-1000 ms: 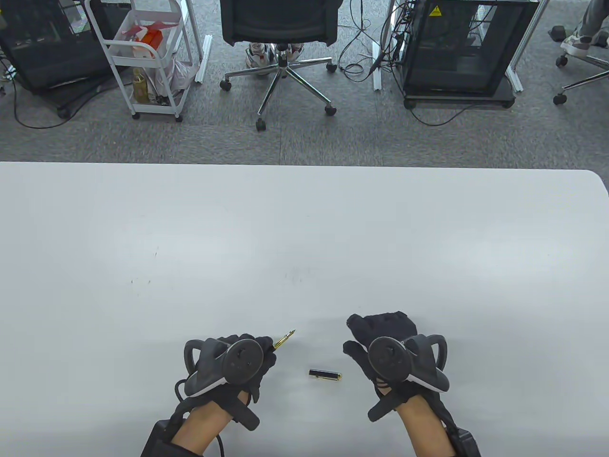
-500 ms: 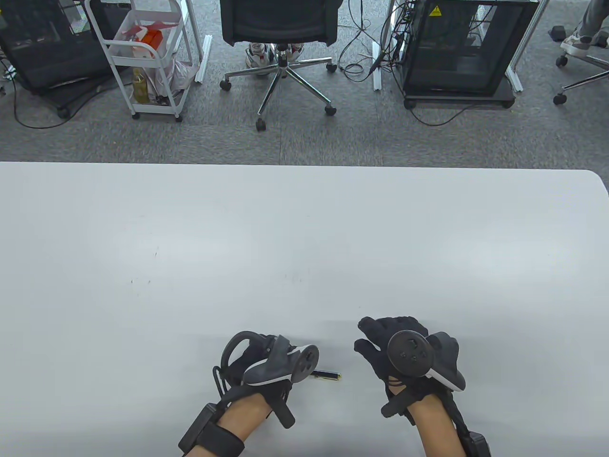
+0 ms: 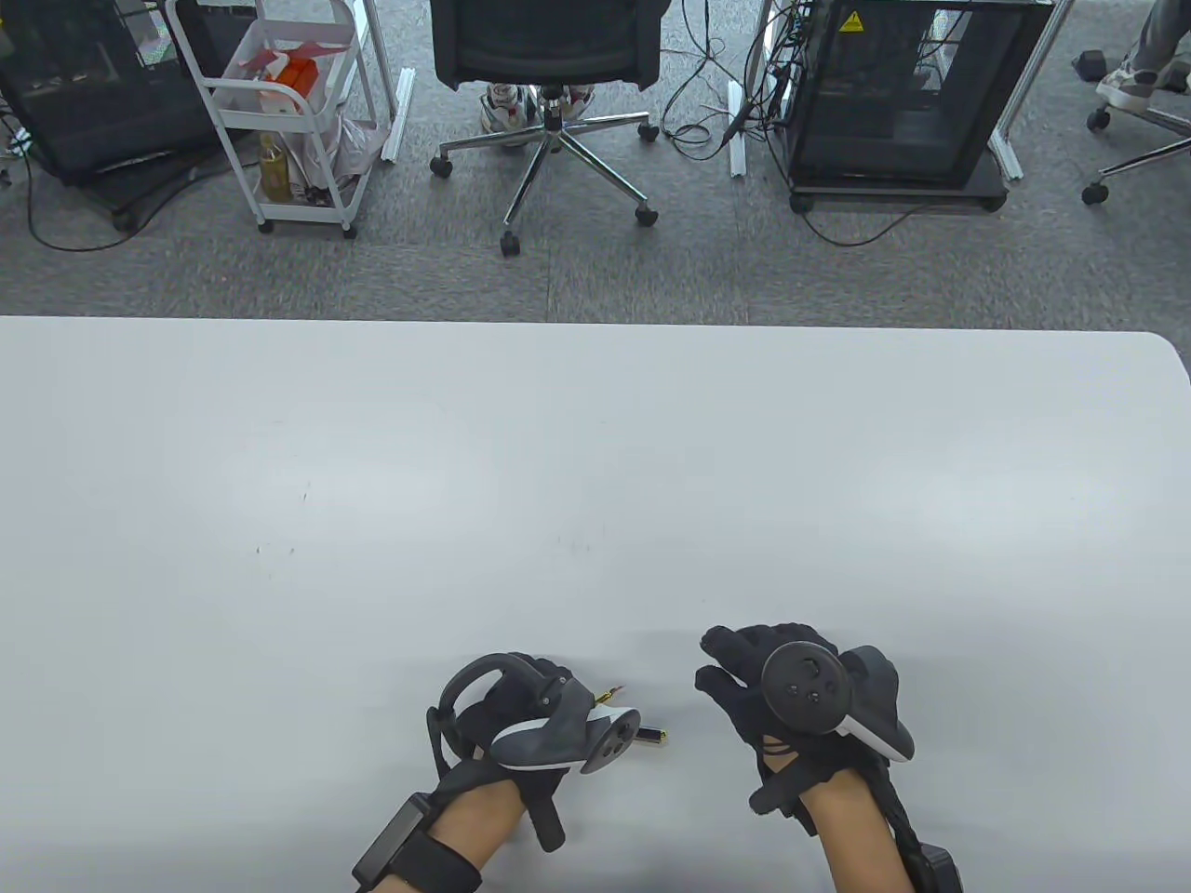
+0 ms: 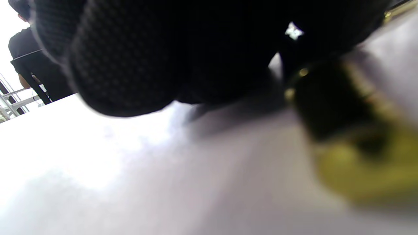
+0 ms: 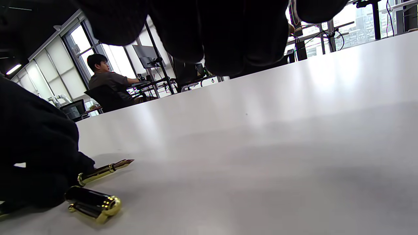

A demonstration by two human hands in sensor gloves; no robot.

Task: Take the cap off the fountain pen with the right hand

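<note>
Spreading wide and bare toward its far edge, the white matte table (image 3: 595, 446) is seen from the table view, with both gloved hands kept close to the near edge. A grey carpeted floor with a black swivel office chair (image 3: 547, 56) and a white wire trolley (image 3: 279, 102) is shown beyond. The black-gloved left hand (image 3: 521, 712) is lowered over the black-and-gold fountain pen (image 3: 611, 694), of which only the gold nib end is left showing. The short black fountain pen cap with gold trim (image 3: 651, 737) is laid on the table just beside that hand, its gold end alone being seen. The black-gloved right hand (image 3: 772, 670) is held well apart from the cap, fingers loosely spread, nothing gripped.

In the left wrist view, the cap (image 4: 339, 107) is seen blurred and very close below the dark glove; the grip cannot be told there.

In the right wrist view, the pen (image 5: 104, 170) is seen projecting from the left hand (image 5: 36, 156), which holds it, with the cap (image 5: 93, 202) lying just beside it on the glossy table (image 5: 261, 147).
</note>
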